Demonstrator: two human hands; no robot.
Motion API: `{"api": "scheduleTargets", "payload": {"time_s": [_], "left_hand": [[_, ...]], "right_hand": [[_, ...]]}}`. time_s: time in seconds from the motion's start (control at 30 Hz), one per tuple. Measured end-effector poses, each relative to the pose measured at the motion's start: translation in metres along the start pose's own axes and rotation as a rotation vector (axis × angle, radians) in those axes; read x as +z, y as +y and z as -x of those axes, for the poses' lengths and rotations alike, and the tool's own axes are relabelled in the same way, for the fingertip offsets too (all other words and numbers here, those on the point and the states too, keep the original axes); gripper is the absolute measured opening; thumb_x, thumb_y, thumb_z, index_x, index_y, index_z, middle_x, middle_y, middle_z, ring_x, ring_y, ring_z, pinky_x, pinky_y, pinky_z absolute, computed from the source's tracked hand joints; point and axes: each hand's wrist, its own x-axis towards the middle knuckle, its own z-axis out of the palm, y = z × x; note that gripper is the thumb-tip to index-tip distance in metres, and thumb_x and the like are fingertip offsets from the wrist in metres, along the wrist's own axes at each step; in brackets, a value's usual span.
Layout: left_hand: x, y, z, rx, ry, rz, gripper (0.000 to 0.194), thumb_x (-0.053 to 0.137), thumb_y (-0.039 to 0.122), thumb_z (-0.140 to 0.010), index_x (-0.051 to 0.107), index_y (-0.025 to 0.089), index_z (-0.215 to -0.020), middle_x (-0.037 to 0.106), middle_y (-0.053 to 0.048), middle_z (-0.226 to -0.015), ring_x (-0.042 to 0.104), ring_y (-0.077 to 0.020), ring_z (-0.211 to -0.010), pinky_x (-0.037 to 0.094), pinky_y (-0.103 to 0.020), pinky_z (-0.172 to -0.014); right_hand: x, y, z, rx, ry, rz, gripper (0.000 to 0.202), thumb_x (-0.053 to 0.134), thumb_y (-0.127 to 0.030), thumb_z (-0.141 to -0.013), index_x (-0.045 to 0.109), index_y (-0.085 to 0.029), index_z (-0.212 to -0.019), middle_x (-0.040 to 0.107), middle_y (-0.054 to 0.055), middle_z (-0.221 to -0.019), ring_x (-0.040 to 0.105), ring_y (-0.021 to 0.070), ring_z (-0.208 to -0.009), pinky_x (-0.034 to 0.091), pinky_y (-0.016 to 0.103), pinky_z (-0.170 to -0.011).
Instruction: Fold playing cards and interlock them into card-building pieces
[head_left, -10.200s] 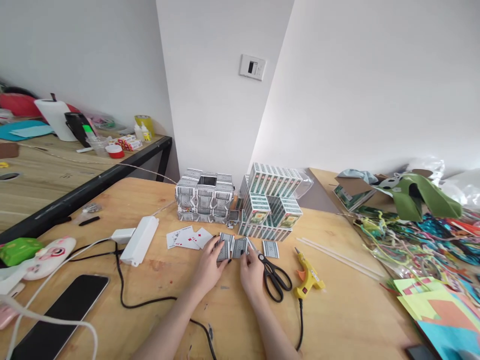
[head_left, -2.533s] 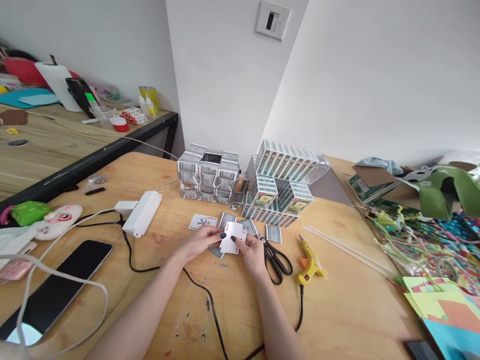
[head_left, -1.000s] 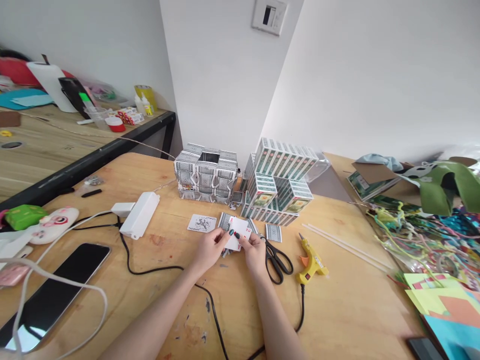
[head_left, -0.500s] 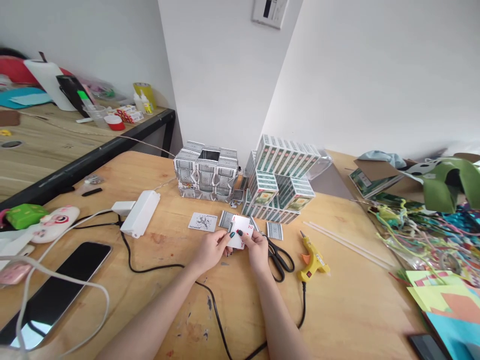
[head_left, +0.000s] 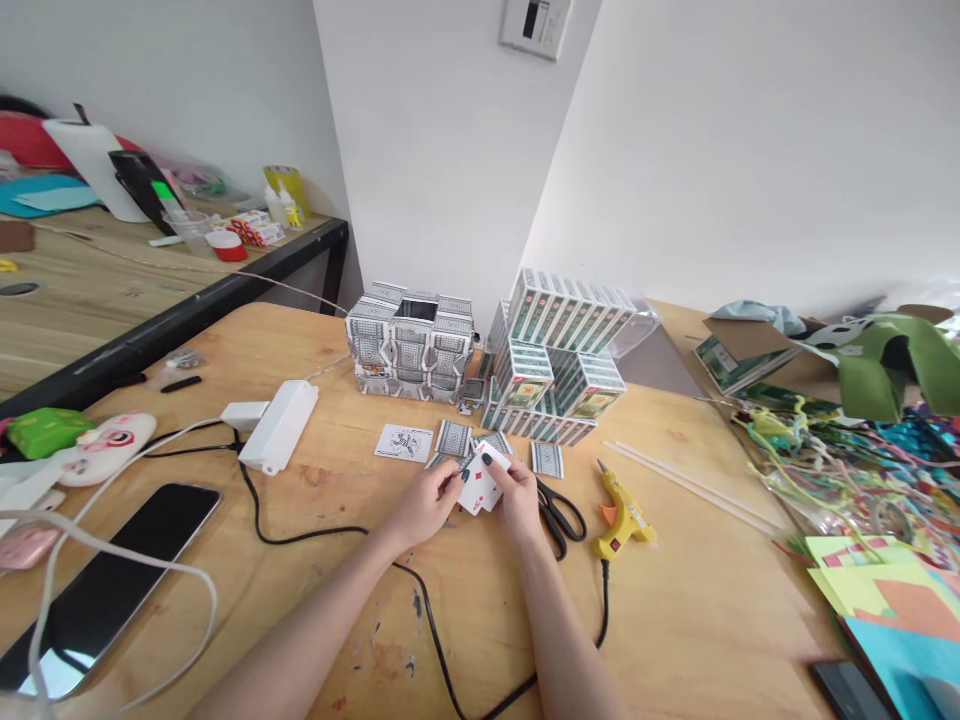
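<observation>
Both hands meet over the table's middle, closed on a few playing cards [head_left: 478,490] that fan apart, faces up, with red pips showing. My left hand [head_left: 427,500] pinches their left edge. The right edge is in my right hand [head_left: 517,492], its thumb lying over the top card. Just beyond lie patterned card backs [head_left: 454,437], partly hidden by the hands, and a joker card [head_left: 403,443]. One more card [head_left: 547,460] lies face down to the right. Black-handled scissors [head_left: 561,520] rest beside my right hand, their blades partly covered.
A hollow structure of folded cards [head_left: 411,345] stands behind, next to stacked card boxes [head_left: 555,365]. A yellow glue gun [head_left: 621,515] and clear glue sticks [head_left: 690,485] lie right. A white power strip [head_left: 281,427], phone [head_left: 112,580] and black cord [head_left: 300,538] occupy the left.
The cards, earlier nearly stacked with an ace on top, are now spread apart between my hands, showing more red pips. The view has shifted slightly.
</observation>
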Motion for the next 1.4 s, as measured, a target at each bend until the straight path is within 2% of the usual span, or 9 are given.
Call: {"api": "scheduleTargets", "payload": {"time_s": [0.2, 0.3, 0.37, 0.43, 0.53, 0.7, 0.97, 1.17, 1.4], "left_hand": [[-0.001, -0.003, -0.002, -0.024, 0.175, 0.041, 0.022, 0.046, 0.037, -0.081, 0.052, 0.018, -0.088, 0.052, 0.002, -0.065, 0.048, -0.0116, -0.057, 0.039, -0.021, -0.052], [-0.001, -0.006, -0.003, -0.019, 0.227, 0.134, 0.026, 0.048, 0.036, -0.08, 0.052, 0.018, -0.098, 0.059, -0.002, -0.081, 0.054, -0.0133, -0.066, 0.044, -0.023, -0.057], [-0.001, -0.008, -0.005, 0.0, 0.245, 0.169, 0.027, 0.05, 0.034, -0.079, 0.052, 0.018, -0.099, 0.06, -0.003, -0.088, 0.056, -0.0141, -0.07, 0.046, -0.024, -0.059], [-0.002, -0.01, -0.006, 0.009, 0.256, 0.153, 0.024, 0.05, 0.033, -0.079, 0.054, 0.018, -0.097, 0.061, -0.004, -0.087, 0.057, -0.0143, -0.069, 0.047, -0.024, -0.059], [-0.003, -0.013, -0.006, 0.025, 0.24, 0.063, 0.022, 0.051, 0.032, -0.079, 0.058, 0.018, -0.094, 0.063, -0.003, -0.084, 0.059, -0.0153, -0.072, 0.048, -0.024, -0.061], [-0.003, -0.014, -0.005, 0.055, 0.21, 0.02, 0.02, 0.051, 0.03, -0.078, 0.062, 0.019, -0.091, 0.065, -0.004, -0.088, 0.06, -0.0164, -0.078, 0.049, -0.026, -0.067], [-0.004, -0.013, -0.008, -0.04, 0.188, 0.132, 0.024, 0.054, 0.031, -0.075, 0.065, 0.017, -0.09, 0.067, -0.005, -0.085, 0.06, -0.0165, -0.072, 0.049, -0.026, -0.062], [-0.007, -0.012, -0.009, -0.073, 0.164, 0.148, 0.022, 0.054, 0.032, -0.074, 0.066, 0.017, -0.085, 0.068, -0.005, -0.085, 0.059, -0.0176, -0.077, 0.046, -0.028, -0.068], [-0.007, -0.012, -0.012, -0.148, 0.129, 0.238, 0.02, 0.056, 0.033, -0.07, 0.064, 0.015, -0.075, 0.064, -0.003, -0.073, 0.055, -0.0156, -0.066, 0.042, -0.025, -0.059]], "right_hand": [[0.002, 0.001, -0.001, 0.034, -0.044, 0.01, 0.023, 0.073, -0.034, -0.06, 0.06, -0.016, -0.067, 0.064, 0.0, -0.058, 0.054, 0.0116, -0.048, 0.044, 0.024, -0.05], [0.003, 0.001, 0.0, 0.032, -0.059, 0.005, 0.022, 0.072, -0.033, -0.062, 0.058, -0.016, -0.067, 0.062, -0.001, -0.057, 0.053, 0.0104, -0.047, 0.043, 0.022, -0.049], [0.005, 0.0, 0.002, 0.019, -0.076, 0.022, 0.021, 0.071, -0.033, -0.064, 0.059, -0.017, -0.072, 0.063, -0.001, -0.06, 0.054, 0.0111, -0.049, 0.043, 0.023, -0.05], [0.007, -0.002, 0.004, -0.02, -0.099, 0.048, 0.025, 0.07, -0.032, -0.065, 0.059, -0.019, -0.084, 0.063, -0.002, -0.064, 0.055, 0.0118, -0.052, 0.042, 0.023, -0.05], [0.008, -0.003, 0.005, -0.09, -0.105, 0.123, 0.034, 0.068, -0.032, -0.067, 0.058, -0.022, -0.098, 0.062, -0.003, -0.068, 0.054, 0.0116, -0.055, 0.041, 0.022, -0.051], [0.004, 0.003, 0.001, -0.095, -0.036, 0.278, 0.025, 0.067, -0.036, -0.066, 0.065, -0.016, -0.081, 0.063, 0.001, -0.067, 0.054, 0.0135, -0.057, 0.042, 0.024, -0.052], [0.0, 0.006, -0.003, -0.061, -0.036, 0.286, 0.023, 0.067, -0.036, -0.062, 0.065, -0.016, -0.073, 0.065, 0.002, -0.065, 0.055, 0.0149, -0.057, 0.042, 0.025, -0.052], [0.0, 0.007, -0.002, -0.047, -0.03, 0.321, 0.022, 0.066, -0.035, -0.062, 0.066, -0.015, -0.072, 0.063, 0.002, -0.062, 0.051, 0.0131, -0.052, 0.038, 0.024, -0.048], [0.002, 0.004, 0.001, -0.034, -0.077, 0.286, 0.014, 0.065, -0.029, -0.063, 0.064, -0.016, -0.067, 0.06, 0.0, -0.058, 0.047, 0.0104, -0.049, 0.034, 0.022, -0.047]]}}
